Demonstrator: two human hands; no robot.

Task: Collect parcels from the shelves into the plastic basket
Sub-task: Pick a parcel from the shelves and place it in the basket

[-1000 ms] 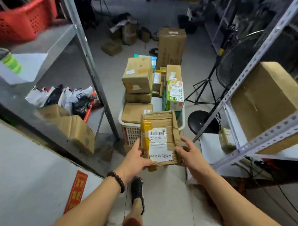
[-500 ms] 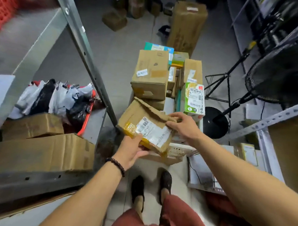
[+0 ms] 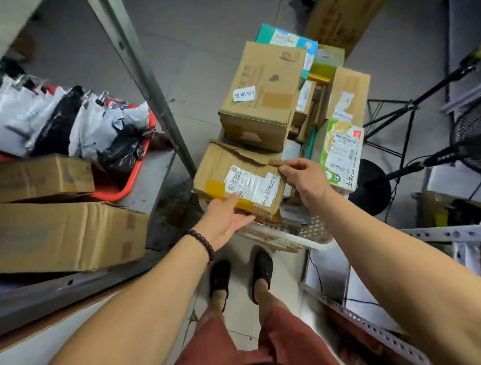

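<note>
A worn cardboard parcel (image 3: 238,179) with a white shipping label lies on the near end of the pile in the white plastic basket (image 3: 311,235). My left hand (image 3: 224,220) holds its near edge, thumb on top by the label and fingers underneath. My right hand (image 3: 305,179) pinches its torn far right corner. Behind it in the basket sit a large brown box (image 3: 262,95), a green and white carton (image 3: 341,153) and several smaller parcels.
A metal shelf on the left holds two long cardboard boxes (image 3: 60,232) and a red basket (image 3: 129,183) of plastic mailer bags. A slanted shelf post (image 3: 144,76) stands close to the basket. A fan stand (image 3: 400,150) and another shelf (image 3: 449,235) are on the right.
The parcel has gone from held up in front of me down and forward onto the pile in the basket. My view has tilted down and moved closer.
</note>
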